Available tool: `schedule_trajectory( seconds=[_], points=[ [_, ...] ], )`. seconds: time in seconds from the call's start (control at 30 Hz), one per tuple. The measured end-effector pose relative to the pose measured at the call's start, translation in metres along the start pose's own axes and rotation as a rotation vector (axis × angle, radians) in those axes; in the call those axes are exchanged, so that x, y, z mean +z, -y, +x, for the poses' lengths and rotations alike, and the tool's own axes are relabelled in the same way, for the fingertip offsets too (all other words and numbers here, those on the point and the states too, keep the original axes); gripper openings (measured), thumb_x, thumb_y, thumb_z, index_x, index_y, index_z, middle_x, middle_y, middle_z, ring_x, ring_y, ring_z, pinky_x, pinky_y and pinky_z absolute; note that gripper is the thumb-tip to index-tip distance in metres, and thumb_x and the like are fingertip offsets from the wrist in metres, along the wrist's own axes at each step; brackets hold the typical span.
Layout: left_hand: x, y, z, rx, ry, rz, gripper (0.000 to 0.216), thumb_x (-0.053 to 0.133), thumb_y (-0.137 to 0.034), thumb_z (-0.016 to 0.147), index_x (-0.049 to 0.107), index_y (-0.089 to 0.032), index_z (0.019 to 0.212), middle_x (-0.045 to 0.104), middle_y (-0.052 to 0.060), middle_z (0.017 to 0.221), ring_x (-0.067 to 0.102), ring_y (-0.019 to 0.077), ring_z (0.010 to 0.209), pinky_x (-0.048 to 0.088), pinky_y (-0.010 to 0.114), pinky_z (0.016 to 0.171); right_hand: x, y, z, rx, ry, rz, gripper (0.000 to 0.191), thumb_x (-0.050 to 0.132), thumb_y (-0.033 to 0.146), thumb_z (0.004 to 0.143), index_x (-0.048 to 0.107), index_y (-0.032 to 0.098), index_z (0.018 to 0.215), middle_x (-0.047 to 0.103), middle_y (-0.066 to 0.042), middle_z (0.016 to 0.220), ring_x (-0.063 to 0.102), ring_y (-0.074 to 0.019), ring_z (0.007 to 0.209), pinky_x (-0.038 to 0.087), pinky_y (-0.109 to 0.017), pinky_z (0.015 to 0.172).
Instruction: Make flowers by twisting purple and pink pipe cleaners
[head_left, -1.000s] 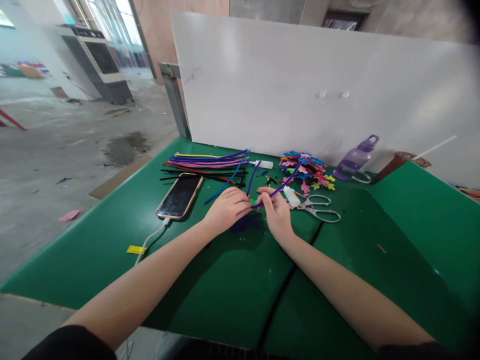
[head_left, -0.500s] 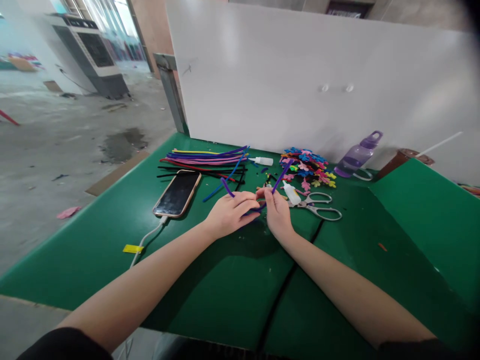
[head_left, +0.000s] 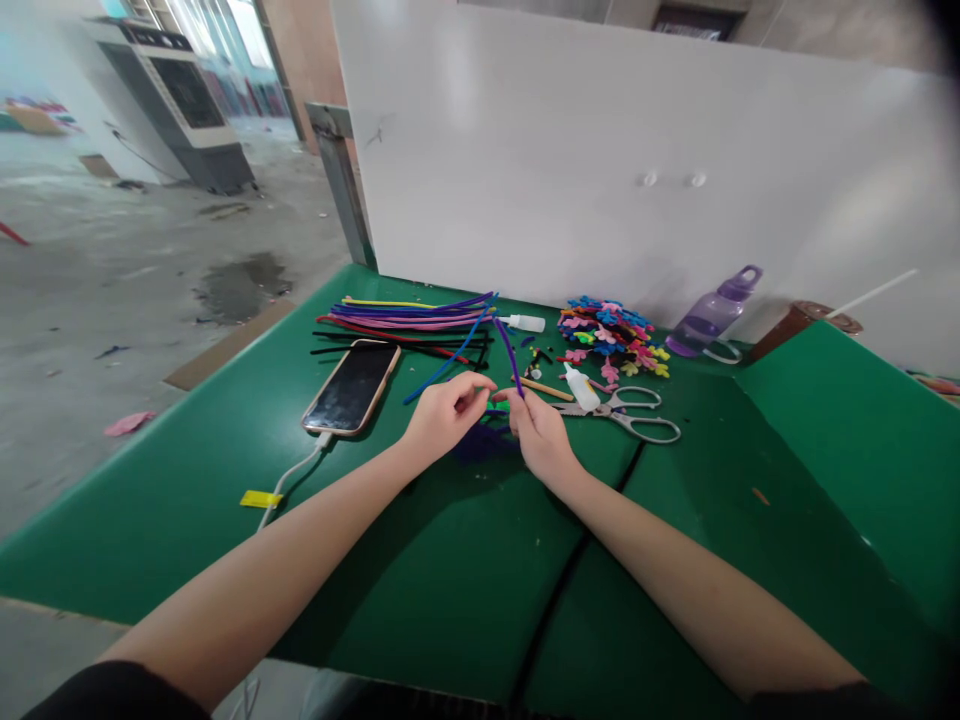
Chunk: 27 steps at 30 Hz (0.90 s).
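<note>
My right hand point(head_left: 545, 435) is closed in a pinch on a purple pipe cleaner point(head_left: 510, 352), one end of which sticks up above the fingers. My left hand point(head_left: 448, 415) is beside it, thumb and fingers curled together; what they pinch, if anything, is hidden. A small bright green piece point(head_left: 496, 407) shows between the hands. Below them, a purple stretch is smeared by motion. Just past my right hand lie scissors point(head_left: 626, 412), a white glue bottle point(head_left: 582, 388) and a thin wooden stick point(head_left: 546, 388).
Bundled pipe cleaners point(head_left: 412, 318) and a charging phone point(head_left: 352, 388) lie at left on the green table point(head_left: 420, 580). A second glue bottle point(head_left: 525, 323), a heap of colourful flower shapes point(head_left: 611, 330), a purple water bottle point(head_left: 709, 315) and a brown cup point(head_left: 795, 325) stand before the white panel point(head_left: 525, 150).
The hands have drawn slightly apart. The upright purple end has swung left, and the purple end above my left hand is gone from there. The green piece and wooden stick now show.
</note>
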<state>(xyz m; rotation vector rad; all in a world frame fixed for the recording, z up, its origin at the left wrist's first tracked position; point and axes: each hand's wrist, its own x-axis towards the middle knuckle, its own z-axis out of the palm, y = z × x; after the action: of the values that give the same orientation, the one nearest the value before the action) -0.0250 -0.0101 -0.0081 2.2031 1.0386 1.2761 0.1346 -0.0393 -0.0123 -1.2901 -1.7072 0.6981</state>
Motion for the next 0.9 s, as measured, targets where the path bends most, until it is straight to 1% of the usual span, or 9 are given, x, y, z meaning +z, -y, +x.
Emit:
schedule_trajectory(
  seconds=[0.17, 0.27, 0.37, 0.47, 0.57, 0.67, 0.77, 0.83, 0.9],
  points=[
    [-0.004, 0.003, 0.004, -0.145, -0.077, -0.119, 0.017, 0.049, -0.027, 0.083, 0.063, -0.018, 0.088, 0.052, -0.003, 0.055, 0.046, 0.0098, 0.050, 0.036, 0.022, 0.051, 0.000, 0.000, 0.002, 0.010, 0.048, -0.130, 0.035, 0.035, 0.044, 0.090, 0.061, 0.022, 0.097, 0.055, 0.002, 0.058, 0.052, -0.0134, 0.053, 0.037, -0.024, 0.052],
    [-0.006, 0.006, 0.008, -0.308, -0.158, -0.275, 0.017, 0.051, -0.028, 0.082, 0.062, -0.017, 0.085, 0.048, -0.004, 0.051, 0.043, 0.0091, 0.046, 0.033, 0.021, 0.045, 0.002, -0.003, 0.002, 0.021, 0.132, -0.200, 0.034, 0.042, 0.049, 0.086, 0.061, 0.021, 0.088, 0.048, 0.004, 0.051, 0.047, -0.0121, 0.046, 0.032, -0.023, 0.046],
    [-0.007, 0.010, 0.010, -0.398, -0.195, -0.419, 0.015, 0.053, -0.028, 0.080, 0.062, -0.016, 0.083, 0.046, -0.004, 0.050, 0.042, 0.0081, 0.043, 0.031, 0.020, 0.041, 0.004, -0.003, 0.000, -0.048, 0.164, -0.288, 0.034, 0.048, 0.052, 0.082, 0.059, 0.020, 0.080, 0.043, 0.006, 0.045, 0.044, -0.0107, 0.042, 0.030, -0.023, 0.046],
    [-0.006, 0.013, 0.010, -0.389, -0.222, -0.510, 0.013, 0.054, -0.026, 0.079, 0.061, -0.016, 0.081, 0.046, -0.004, 0.052, 0.044, 0.0080, 0.046, 0.034, 0.019, 0.042, 0.004, -0.001, -0.003, -0.133, 0.177, -0.408, 0.035, 0.048, 0.050, 0.083, 0.055, 0.020, 0.068, 0.047, 0.004, 0.046, 0.046, -0.0108, 0.042, 0.029, -0.024, 0.047],
    [-0.003, 0.016, 0.010, -0.319, -0.250, -0.570, 0.012, 0.052, -0.023, 0.079, 0.058, -0.016, 0.086, 0.050, -0.002, 0.062, 0.051, 0.0097, 0.054, 0.045, 0.022, 0.050, 0.005, 0.000, -0.003, -0.175, 0.169, -0.510, 0.038, 0.040, 0.044, 0.089, 0.052, 0.020, 0.061, 0.048, 0.002, 0.045, 0.049, -0.0126, 0.044, 0.030, -0.024, 0.050],
    [0.000, 0.022, 0.009, -0.247, -0.315, -0.573, 0.020, 0.047, -0.022, 0.082, 0.051, -0.020, 0.101, 0.054, 0.003, 0.088, 0.058, 0.0113, 0.066, 0.053, 0.028, 0.063, 0.003, 0.000, -0.002, -0.156, 0.148, -0.479, 0.039, 0.037, 0.041, 0.091, 0.054, 0.020, 0.063, 0.051, 0.001, 0.046, 0.052, -0.0138, 0.046, 0.033, -0.025, 0.053],
    [0.002, 0.026, 0.009, -0.246, -0.366, -0.615, 0.029, 0.042, -0.026, 0.085, 0.041, -0.027, 0.114, 0.050, 0.005, 0.111, 0.061, 0.0103, 0.071, 0.053, 0.031, 0.070, 0.001, 0.001, 0.000, -0.092, 0.128, -0.338, 0.037, 0.037, 0.041, 0.091, 0.059, 0.020, 0.069, 0.053, 0.002, 0.049, 0.050, -0.0130, 0.045, 0.032, -0.024, 0.051],
    [0.002, 0.026, 0.009, -0.291, -0.310, -0.709, 0.029, 0.040, -0.029, 0.086, 0.045, -0.024, 0.114, 0.053, 0.004, 0.104, 0.061, 0.0099, 0.067, 0.051, 0.030, 0.067, 0.000, 0.003, 0.000, -0.051, 0.099, -0.252, 0.037, 0.037, 0.041, 0.091, 0.060, 0.020, 0.070, 0.051, 0.002, 0.048, 0.048, -0.0119, 0.044, 0.031, -0.024, 0.048],
    [0.001, 0.022, 0.009, -0.339, -0.175, -0.795, 0.027, 0.041, -0.030, 0.086, 0.055, -0.018, 0.106, 0.056, 0.002, 0.083, 0.055, 0.0090, 0.059, 0.047, 0.026, 0.060, -0.001, 0.004, 0.000, -0.024, 0.080, -0.195, 0.038, 0.038, 0.042, 0.090, 0.060, 0.019, 0.070, 0.049, 0.003, 0.048, 0.045, -0.0110, 0.043, 0.029, -0.023, 0.047]
  ],
)
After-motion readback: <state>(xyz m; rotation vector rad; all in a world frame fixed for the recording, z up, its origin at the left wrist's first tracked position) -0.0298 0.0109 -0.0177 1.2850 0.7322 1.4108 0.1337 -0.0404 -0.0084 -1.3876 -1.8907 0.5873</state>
